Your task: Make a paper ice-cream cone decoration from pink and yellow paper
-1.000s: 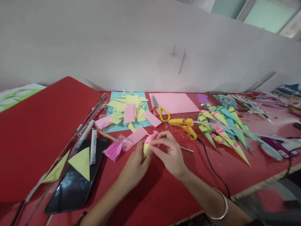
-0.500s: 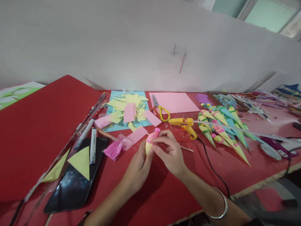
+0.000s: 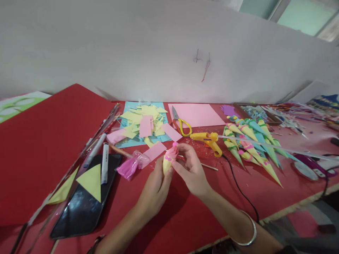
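A small yellow paper cone with a pink folded top and a pink ball at its tip is held near the middle of the red table. My left hand is closed round its lower part, thumb in front. Against its right side my right hand pinches the pink part between thumb and fingers. A yellow glue gun lies just beyond my right hand, with a long clear stick at its back. Orange-and-yellow scissors rest behind the cone.
Finished-looking cones are piled at the right. Yellow and pink paper pieces lie on a blue sheet. At left are a black phone-like slab, a marker and a red board. A black cord crosses the table.
The cone has turned in my hands, so more of its pink rim and folds shows. My right fingers have shifted slightly round its side.
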`<state>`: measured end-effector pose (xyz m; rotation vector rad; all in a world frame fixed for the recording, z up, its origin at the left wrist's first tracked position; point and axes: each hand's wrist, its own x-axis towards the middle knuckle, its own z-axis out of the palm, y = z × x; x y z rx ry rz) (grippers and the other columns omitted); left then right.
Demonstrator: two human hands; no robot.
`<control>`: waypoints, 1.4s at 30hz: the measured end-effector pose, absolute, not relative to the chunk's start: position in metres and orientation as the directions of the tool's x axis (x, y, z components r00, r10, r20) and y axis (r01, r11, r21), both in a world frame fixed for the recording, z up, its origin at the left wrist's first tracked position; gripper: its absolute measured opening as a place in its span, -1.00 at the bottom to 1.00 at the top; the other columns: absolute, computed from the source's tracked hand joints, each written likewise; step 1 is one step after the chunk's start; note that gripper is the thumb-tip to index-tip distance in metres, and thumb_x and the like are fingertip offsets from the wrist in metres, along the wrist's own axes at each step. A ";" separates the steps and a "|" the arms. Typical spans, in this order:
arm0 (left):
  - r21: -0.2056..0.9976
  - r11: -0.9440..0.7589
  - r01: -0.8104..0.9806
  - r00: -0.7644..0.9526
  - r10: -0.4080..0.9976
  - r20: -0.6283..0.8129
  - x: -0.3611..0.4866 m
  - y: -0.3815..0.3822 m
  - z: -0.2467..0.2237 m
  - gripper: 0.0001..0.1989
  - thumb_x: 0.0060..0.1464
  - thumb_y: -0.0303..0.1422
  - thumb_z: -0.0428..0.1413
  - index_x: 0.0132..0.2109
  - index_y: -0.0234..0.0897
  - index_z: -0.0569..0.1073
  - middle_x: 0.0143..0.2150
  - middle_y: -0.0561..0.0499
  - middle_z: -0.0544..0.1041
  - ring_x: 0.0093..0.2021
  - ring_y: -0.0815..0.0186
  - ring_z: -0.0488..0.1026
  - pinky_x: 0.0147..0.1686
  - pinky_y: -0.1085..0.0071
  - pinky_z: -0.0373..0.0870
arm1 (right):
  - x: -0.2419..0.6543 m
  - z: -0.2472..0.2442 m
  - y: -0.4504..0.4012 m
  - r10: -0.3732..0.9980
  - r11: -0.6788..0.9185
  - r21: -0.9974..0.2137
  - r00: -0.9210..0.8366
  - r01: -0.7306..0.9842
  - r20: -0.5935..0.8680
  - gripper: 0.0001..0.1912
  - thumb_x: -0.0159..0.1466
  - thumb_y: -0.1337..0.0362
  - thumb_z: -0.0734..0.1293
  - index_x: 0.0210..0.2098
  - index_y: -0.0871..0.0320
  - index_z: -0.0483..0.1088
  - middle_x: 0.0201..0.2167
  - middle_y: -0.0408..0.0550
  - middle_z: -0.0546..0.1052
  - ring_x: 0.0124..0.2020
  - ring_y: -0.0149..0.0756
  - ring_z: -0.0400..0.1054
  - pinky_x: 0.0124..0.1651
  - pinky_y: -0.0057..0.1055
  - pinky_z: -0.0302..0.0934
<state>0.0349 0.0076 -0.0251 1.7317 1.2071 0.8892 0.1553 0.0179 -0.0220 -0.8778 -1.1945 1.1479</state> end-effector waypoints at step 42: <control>0.872 -0.293 0.393 0.309 0.935 0.174 0.033 0.006 -0.031 -0.63 0.20 -0.29 -0.21 0.14 -0.25 0.01 0.06 -0.16 0.32 -0.05 0.22 0.36 -0.11 0.30 0.31 | 0.156 -0.018 0.017 0.981 0.150 -0.934 -0.068 -0.326 0.181 -0.55 0.05 0.38 0.30 -0.10 0.01 0.08 -0.14 -0.10 0.25 -0.15 -0.40 0.24 -0.06 -0.39 0.19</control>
